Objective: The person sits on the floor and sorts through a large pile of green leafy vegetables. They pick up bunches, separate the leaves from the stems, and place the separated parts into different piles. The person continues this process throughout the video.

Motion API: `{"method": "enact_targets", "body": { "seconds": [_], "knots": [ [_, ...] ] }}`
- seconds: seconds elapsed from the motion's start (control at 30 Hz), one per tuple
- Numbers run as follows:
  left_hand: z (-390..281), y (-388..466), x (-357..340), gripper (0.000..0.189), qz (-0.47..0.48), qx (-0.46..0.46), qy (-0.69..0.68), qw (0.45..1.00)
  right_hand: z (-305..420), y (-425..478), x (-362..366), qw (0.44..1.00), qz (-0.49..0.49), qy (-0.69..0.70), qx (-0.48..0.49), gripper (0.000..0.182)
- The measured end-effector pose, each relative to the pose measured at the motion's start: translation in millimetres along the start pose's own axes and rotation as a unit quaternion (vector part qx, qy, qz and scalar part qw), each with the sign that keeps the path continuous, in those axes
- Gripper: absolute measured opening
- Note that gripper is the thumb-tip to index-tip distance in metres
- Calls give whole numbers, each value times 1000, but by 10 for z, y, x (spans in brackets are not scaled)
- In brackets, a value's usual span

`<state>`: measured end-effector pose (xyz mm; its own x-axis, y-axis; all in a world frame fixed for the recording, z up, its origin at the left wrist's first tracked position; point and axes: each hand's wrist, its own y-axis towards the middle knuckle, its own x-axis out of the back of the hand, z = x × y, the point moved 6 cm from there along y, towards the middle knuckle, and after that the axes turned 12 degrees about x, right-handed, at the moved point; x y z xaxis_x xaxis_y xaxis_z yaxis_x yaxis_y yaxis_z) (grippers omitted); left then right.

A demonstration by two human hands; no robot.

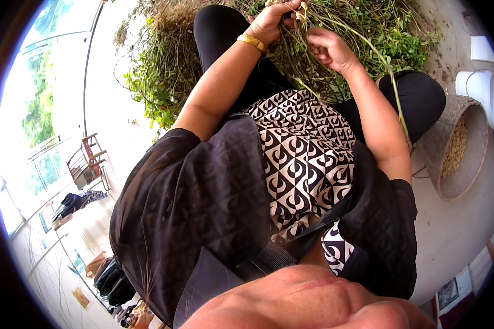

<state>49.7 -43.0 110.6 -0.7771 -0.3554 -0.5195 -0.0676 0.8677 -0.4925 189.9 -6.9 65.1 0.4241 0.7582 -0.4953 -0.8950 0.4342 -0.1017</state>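
My left hand (271, 22), with a gold-coloured bracelet at its wrist, grips the root end of an uprooted plant near the top edge. Pale pods (301, 15), seemingly peanuts, hang beside its fingertips. My right hand (331, 48) is just right of the hanging roots, its fingers curled; whether it pinches any root cannot be told. One long green stem (374, 47) arches from the held plant over my right forearm to my right knee. Under and beyond both hands lies a heap of leafy plants (399, 37), between and around my black-clad legs.
A tilted woven basket (477, 142) with beige pods (455, 148) inside stands right of my right knee. Past it is a white bucket (483, 96). More leafy stems (164, 78) are heaped by my left knee. A wooden chair (88, 160) stands far left on the pale floor.
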Motion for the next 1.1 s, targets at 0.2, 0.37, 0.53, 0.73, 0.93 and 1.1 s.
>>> {"method": "enact_targets", "body": {
  "seconds": [0.2,0.37,0.53,0.73,0.93,1.1],
  "knots": [
    [-26,116,14,15,-33,-65,55,996,63,91,187,997,-33,62,19,10],
    [-3,138,66,11,-90,-100,100,986,47,106,110,996,35,79,3,6],
    [16,192,88,6,-101,-113,132,980,139,27,50,993,89,43,-65,8],
    [-76,130,60,18,-85,-144,164,972,116,-83,6,999,-6,10,-33,14],
    [43,78,-105,20,-14,-115,189,975,138,13,71,994,-78,50,53,18],
    [102,122,-162,17,45,-112,223,967,95,19,23,995,-72,14,61,14]
  ]
}}
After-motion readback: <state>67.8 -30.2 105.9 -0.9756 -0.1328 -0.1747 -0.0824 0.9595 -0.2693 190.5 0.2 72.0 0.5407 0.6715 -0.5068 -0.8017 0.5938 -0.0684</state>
